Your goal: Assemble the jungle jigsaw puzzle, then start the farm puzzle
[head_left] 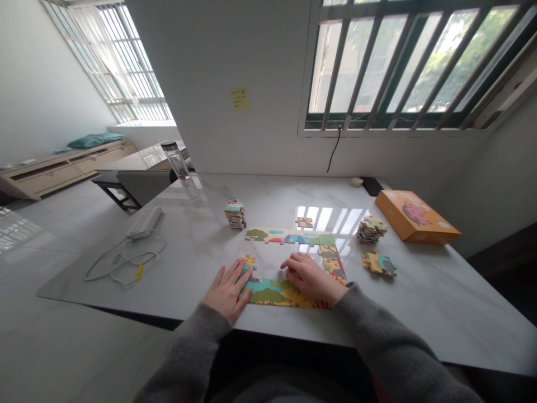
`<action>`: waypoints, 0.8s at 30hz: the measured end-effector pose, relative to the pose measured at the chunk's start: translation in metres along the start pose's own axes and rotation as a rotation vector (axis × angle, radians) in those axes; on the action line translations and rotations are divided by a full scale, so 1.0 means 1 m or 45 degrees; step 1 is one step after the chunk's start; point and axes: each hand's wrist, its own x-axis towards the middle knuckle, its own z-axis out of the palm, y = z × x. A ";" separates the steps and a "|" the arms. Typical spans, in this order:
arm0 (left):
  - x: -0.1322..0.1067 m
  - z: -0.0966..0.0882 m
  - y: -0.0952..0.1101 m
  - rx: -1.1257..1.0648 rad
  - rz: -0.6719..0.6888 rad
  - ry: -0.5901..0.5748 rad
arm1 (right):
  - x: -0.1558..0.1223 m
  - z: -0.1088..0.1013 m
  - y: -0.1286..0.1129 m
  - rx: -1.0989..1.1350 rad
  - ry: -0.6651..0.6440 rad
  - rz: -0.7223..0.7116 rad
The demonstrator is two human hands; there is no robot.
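Note:
My left hand (230, 290) lies flat with its fingers spread on the left end of a colourful jigsaw puzzle (285, 294), its fingertips near a small yellow piece. My right hand (308, 275) rests curled inside the joined border of pieces, and its fingers hide whatever lies under them. Two stacks of puzzle pieces stand nearby: one (235, 215) beyond the border and one (371, 230) to its right. A loose group of pieces (380, 264) lies by the right stack, and a single piece (304, 222) lies just past the far edge.
An orange puzzle box (417, 216) lies at the right of the marble table (126, 291). A clear water bottle (178, 162) stands at the far left, beside a white power adapter (142, 222) with a tangled cable (126, 262).

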 end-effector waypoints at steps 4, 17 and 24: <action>-0.001 0.002 -0.001 -0.028 -0.005 -0.032 | 0.000 0.000 0.000 0.006 0.005 -0.007; 0.081 -0.041 0.008 -0.503 0.208 0.034 | -0.001 0.007 0.007 0.015 0.059 -0.026; 0.193 -0.012 0.022 -0.537 0.302 -0.166 | 0.000 0.005 0.008 0.074 0.139 -0.070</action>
